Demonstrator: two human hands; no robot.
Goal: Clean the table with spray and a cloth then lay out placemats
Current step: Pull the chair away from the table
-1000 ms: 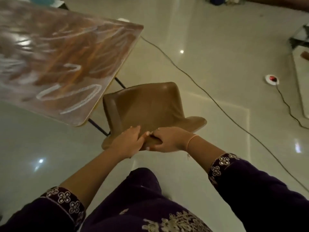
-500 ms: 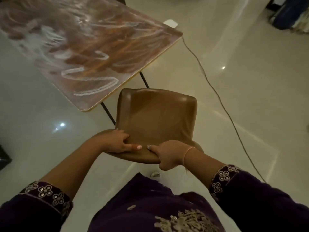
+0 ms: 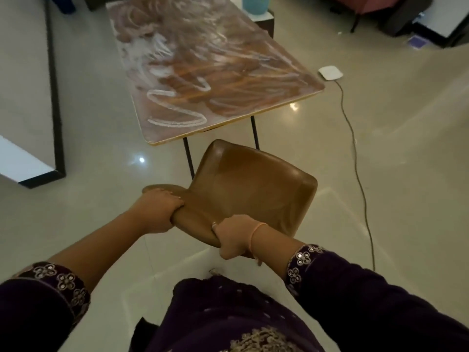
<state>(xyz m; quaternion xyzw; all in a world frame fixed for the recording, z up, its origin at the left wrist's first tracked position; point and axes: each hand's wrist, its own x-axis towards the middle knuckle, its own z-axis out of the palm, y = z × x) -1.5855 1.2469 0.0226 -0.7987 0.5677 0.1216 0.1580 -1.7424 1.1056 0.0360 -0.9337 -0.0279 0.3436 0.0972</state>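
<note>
- Two hands are closed on the chair (image 3: pixel 253 189). The left hand (image 3: pixel 158 212) is wrapped over the left corner of the backrest's top edge. The right hand (image 3: pixel 233 236) is curled round the same edge further right, with its fingers tucked behind the padding.
- The chair is seen just in front of the near short end of the bench (image 3: pixel 228 80), not pushed under it. Its feet are hidden, so it cannot be told whether it is lifted or resting on the floor (image 3: pixel 393 138).
- The bench top is covered in white looping streaks, judged to be cleaner not yet wiped away, so a wet, slick surface is expected.
- The bench top is judged stiff and flat, but it is carried on thin dark legs. Some sliding on the glossy floor may be caused by a firm wipe.
- The chair's cover is judged smooth and slightly yielding. The top edge of the backrest, taken with the hands set apart, is judged the steadiest hold.
- No cloth or placemat is seen. A teal container (image 3: pixel 255 5) is seen beyond the far end of the bench; whether it is the spray cannot be told.
- A cable (image 3: pixel 355 148) is laid along the floor to the right of the chair, where a chair foot could be caught.
</note>
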